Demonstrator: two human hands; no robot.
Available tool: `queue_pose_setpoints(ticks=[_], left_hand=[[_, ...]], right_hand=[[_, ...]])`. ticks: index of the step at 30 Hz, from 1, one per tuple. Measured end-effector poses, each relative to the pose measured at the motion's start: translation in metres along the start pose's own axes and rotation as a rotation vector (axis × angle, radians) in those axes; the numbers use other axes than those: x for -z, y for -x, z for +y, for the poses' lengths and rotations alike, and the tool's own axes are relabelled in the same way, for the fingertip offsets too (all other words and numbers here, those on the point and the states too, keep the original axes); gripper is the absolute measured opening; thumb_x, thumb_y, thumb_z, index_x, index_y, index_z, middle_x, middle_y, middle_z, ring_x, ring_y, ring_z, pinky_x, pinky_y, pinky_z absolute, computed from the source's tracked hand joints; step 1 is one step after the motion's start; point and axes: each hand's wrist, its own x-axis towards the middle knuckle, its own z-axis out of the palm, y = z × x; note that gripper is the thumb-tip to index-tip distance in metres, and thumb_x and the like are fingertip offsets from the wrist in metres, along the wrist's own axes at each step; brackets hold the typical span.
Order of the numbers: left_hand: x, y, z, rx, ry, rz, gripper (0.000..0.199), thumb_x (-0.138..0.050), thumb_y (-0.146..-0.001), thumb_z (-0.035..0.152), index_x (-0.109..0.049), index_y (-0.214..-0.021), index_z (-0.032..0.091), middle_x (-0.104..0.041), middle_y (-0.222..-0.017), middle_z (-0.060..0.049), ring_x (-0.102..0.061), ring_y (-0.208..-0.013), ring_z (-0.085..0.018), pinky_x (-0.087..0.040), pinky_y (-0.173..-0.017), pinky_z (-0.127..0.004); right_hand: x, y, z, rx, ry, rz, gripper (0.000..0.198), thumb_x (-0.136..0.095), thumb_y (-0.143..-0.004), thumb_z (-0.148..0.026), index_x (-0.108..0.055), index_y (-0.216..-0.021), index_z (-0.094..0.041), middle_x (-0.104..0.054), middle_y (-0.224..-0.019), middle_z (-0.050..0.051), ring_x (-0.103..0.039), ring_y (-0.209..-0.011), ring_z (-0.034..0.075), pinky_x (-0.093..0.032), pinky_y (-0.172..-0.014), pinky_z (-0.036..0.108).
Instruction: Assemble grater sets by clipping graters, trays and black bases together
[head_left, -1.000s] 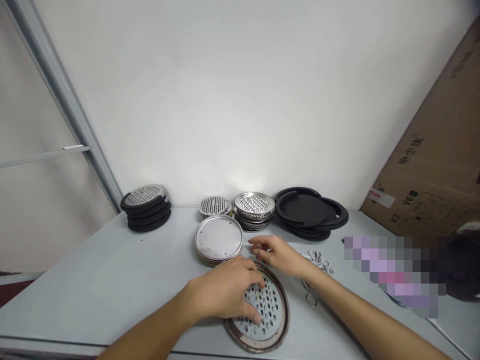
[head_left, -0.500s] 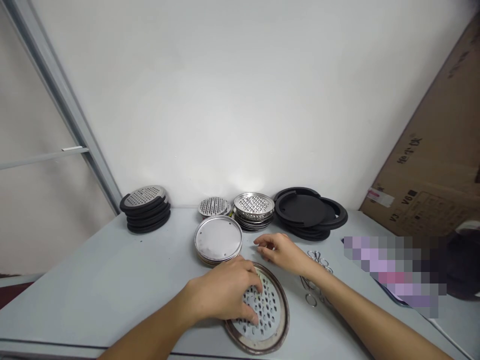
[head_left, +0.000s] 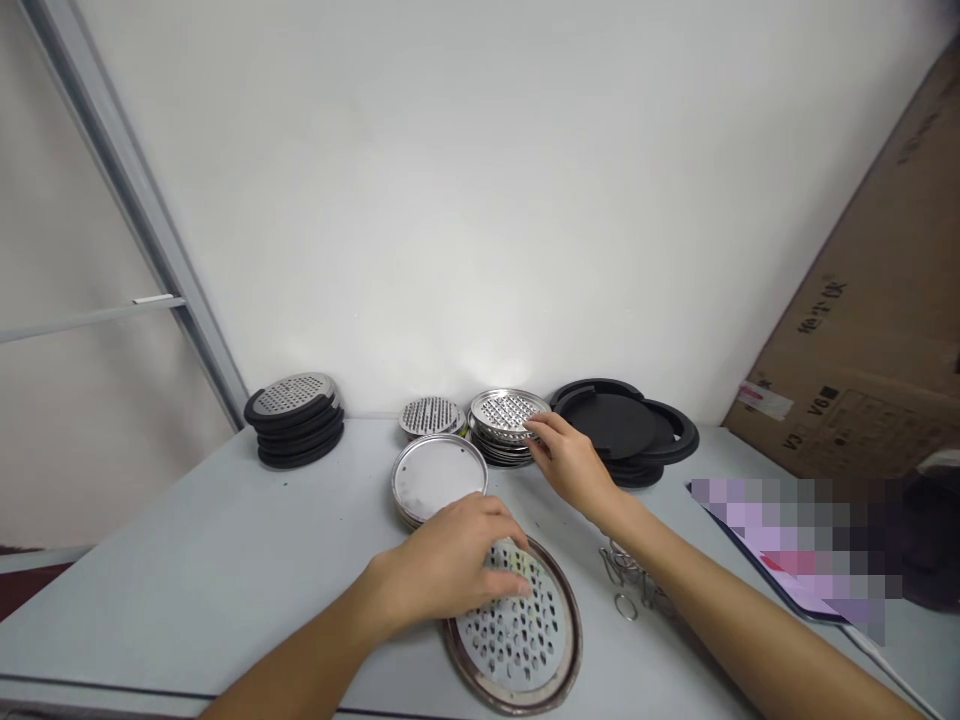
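My left hand point(head_left: 469, 555) hovers over a large round grater plate point(head_left: 517, 650) with a brownish metal rim. Its thumb and fingers are apart, with nothing between them. At the back, my right hand point(head_left: 570, 465) has its fingertips closed at the right rim of the top grater disc point(head_left: 506, 408) on a metal stack. The disc still lies on the stack, and the thumb's contact is partly hidden. Between the hands and the wall stands a pile of plain round metal plates point(head_left: 437, 478), close behind my left hand. A smaller slotted grater disc point(head_left: 429, 415) is just behind that pile.
Black rings holding a grater disc point(head_left: 296, 392) are stacked at left. Larger black round holders point(head_left: 611, 422) sit right of the metal stack. Several metal rings point(head_left: 625, 606) lie under my right forearm. A pixelated flat device point(head_left: 787, 560) and a cardboard box point(head_left: 847, 350) occupy the right side.
My right hand has moved forward to the rim of the metal grater stack. My left hand has lifted slightly over the large grater plate, its thumb shifting right.
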Motion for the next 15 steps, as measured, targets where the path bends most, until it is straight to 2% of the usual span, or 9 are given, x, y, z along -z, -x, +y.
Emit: queue_pose_setpoints(ticks=[2, 5, 15], left_hand=[[0.0028, -0.0015, -0.0017, 0.026, -0.021, 0.092, 0.023, -0.065, -0.084, 0.038, -0.068, -0.103, 0.024, -0.064, -0.107, -0.003, -0.055, -0.104, -0.021, -0.042, -0.092, -0.033], [0.005, -0.0035, -0.006, 0.075, -0.051, 0.16, 0.018, -0.062, -0.087, 0.034, -0.068, -0.099, 0.023, -0.065, -0.101, -0.003, -0.056, -0.102, -0.021, -0.042, -0.091, -0.034], [-0.0006, -0.0043, -0.0086, 0.083, -0.051, 0.101, 0.017, -0.061, -0.086, 0.032, -0.069, -0.098, 0.023, -0.065, -0.098, -0.002, -0.059, -0.095, -0.02, -0.045, -0.085, -0.03]], right_hand=[[-0.0039, -0.0025, 0.0025, 0.011, 0.039, -0.037, 0.026, -0.045, -0.094, -0.02, -0.065, -0.11, -0.017, -0.062, -0.117, 0.012, -0.064, -0.095, 0.024, -0.05, -0.083, 0.033], [-0.0078, -0.0038, 0.0047, 0.0, 0.053, -0.062, 0.028, -0.042, -0.095, -0.02, -0.067, -0.107, -0.018, -0.061, -0.117, 0.013, -0.064, -0.095, 0.023, -0.05, -0.083, 0.033], [-0.0099, -0.005, 0.0081, -0.002, 0.033, -0.078, 0.027, -0.044, -0.094, -0.019, -0.07, -0.099, -0.02, -0.067, -0.1, 0.011, -0.063, -0.086, 0.02, -0.047, -0.076, 0.026]])
